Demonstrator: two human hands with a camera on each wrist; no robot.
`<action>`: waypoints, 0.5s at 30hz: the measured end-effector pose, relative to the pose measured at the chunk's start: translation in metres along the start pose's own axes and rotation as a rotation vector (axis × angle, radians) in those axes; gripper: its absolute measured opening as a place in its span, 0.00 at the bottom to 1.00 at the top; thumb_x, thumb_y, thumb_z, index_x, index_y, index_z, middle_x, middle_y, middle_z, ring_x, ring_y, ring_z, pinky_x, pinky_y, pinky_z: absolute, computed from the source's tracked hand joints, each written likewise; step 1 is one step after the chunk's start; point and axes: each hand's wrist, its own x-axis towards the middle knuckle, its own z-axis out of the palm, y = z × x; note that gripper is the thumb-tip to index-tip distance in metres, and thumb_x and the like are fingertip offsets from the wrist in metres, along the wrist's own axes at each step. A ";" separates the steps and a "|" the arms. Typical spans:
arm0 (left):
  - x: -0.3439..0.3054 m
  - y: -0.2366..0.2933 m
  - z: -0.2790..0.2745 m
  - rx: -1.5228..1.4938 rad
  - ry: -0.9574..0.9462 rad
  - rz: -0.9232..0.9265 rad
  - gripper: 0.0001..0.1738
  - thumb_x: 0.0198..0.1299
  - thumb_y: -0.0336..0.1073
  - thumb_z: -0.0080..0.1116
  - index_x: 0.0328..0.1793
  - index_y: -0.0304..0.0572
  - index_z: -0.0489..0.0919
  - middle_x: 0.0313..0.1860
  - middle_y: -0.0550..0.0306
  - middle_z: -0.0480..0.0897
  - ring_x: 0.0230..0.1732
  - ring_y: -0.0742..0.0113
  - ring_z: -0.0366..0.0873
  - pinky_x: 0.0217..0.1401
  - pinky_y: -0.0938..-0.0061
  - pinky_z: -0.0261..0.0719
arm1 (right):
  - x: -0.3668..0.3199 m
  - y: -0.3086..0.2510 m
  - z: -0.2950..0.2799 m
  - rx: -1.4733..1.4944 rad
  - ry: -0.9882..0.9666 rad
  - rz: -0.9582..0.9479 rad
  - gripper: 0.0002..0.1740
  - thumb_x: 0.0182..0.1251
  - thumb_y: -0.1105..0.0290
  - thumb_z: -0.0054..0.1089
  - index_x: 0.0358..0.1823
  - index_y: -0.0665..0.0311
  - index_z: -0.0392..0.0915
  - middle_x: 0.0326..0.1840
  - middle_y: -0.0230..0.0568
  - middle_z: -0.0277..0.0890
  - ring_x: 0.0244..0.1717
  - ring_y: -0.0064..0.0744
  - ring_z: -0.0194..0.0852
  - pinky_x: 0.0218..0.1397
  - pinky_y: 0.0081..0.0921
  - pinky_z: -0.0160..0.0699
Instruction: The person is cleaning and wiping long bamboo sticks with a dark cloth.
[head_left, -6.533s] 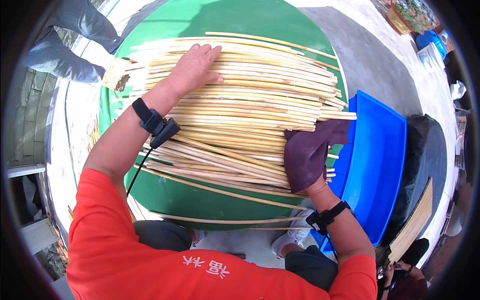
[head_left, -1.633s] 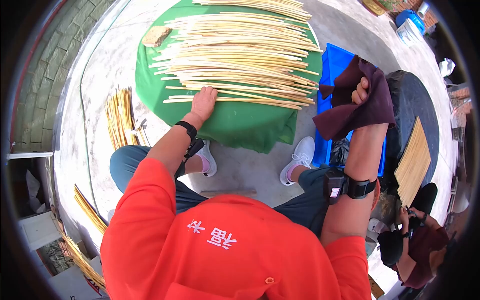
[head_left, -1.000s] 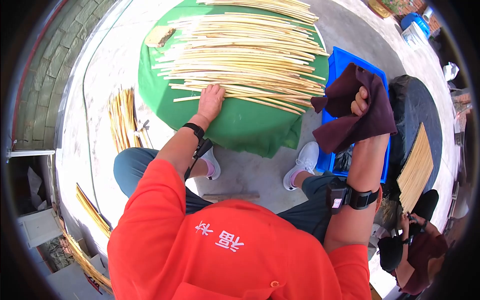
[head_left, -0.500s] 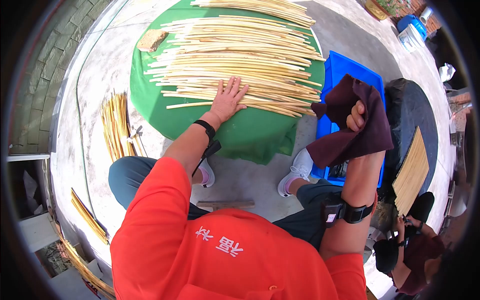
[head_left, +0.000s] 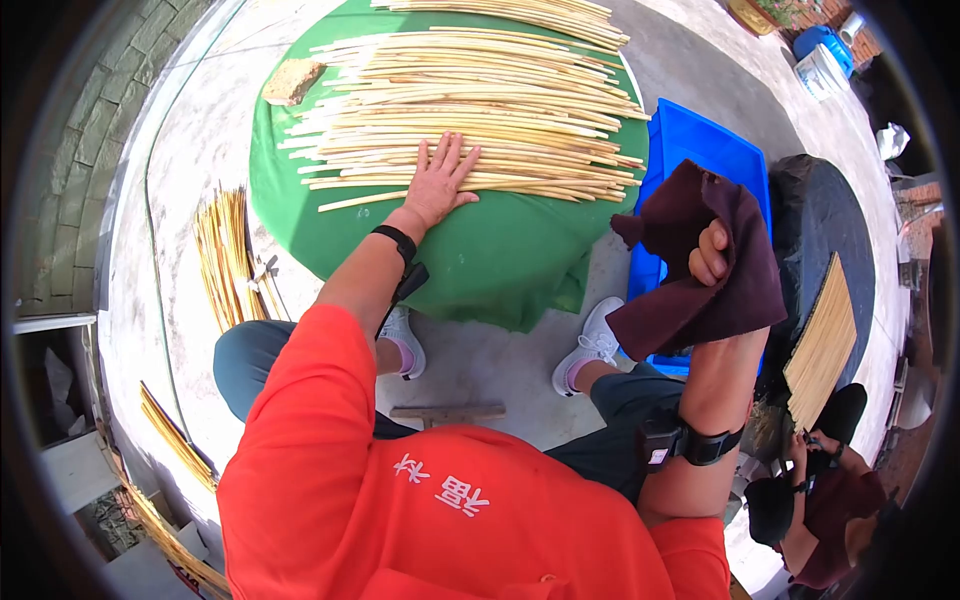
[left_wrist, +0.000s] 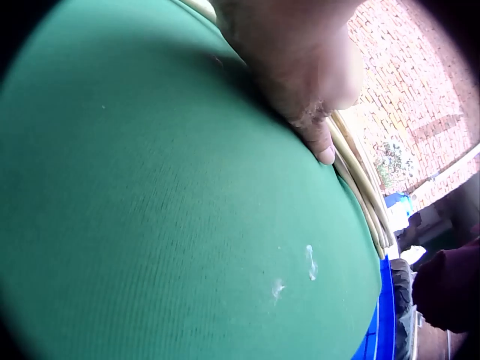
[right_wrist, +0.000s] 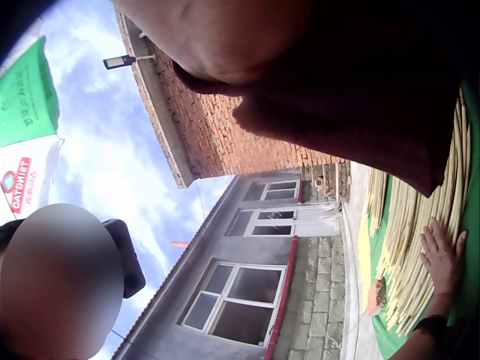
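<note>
Pale thin stalks point(head_left: 470, 95) lie side by side across a round table covered with green cloth point(head_left: 480, 250). My left hand point(head_left: 438, 188) rests on the nearest stalks with fingers spread and straight; in the left wrist view its thumb point(left_wrist: 322, 146) touches the green cloth beside them. To the right of the table, my right hand point(head_left: 709, 253) is raised and grips a dark purple cloth point(head_left: 695, 315), its curled fingers showing through the folds. That cloth point(right_wrist: 360, 112) covers much of the right wrist view.
A stone-like block point(head_left: 292, 82) sits at the table's left edge. The blue tub point(head_left: 690, 128) stands right of the table, beside a black-covered round surface point(head_left: 830, 210) with a slatted mat point(head_left: 822, 345). Stalk bundles point(head_left: 225, 255) lie on the left floor. Another person point(head_left: 825, 500) is at lower right.
The right hand has lifted the purple cloth off the stalks and out to the right. The left hand has come to the near stalks, and over the last second its fingers have spread flat.
</note>
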 end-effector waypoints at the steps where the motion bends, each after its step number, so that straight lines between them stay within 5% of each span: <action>1: -0.004 0.001 -0.004 -0.011 0.000 0.024 0.46 0.50 0.63 0.49 0.72 0.55 0.51 0.72 0.47 0.51 0.73 0.51 0.43 0.71 0.48 0.40 | -0.001 0.000 -0.001 0.011 -0.047 0.005 0.17 0.67 0.59 0.44 0.44 0.68 0.69 0.20 0.34 0.65 0.11 0.21 0.56 0.11 0.17 0.51; 15: -0.026 0.004 -0.016 -0.110 -0.034 0.164 0.42 0.51 0.55 0.56 0.69 0.48 0.56 0.71 0.43 0.50 0.73 0.49 0.43 0.72 0.53 0.42 | -0.001 0.000 0.004 0.074 -0.028 -0.010 0.16 0.67 0.62 0.43 0.46 0.69 0.68 0.21 0.37 0.65 0.12 0.21 0.56 0.12 0.16 0.52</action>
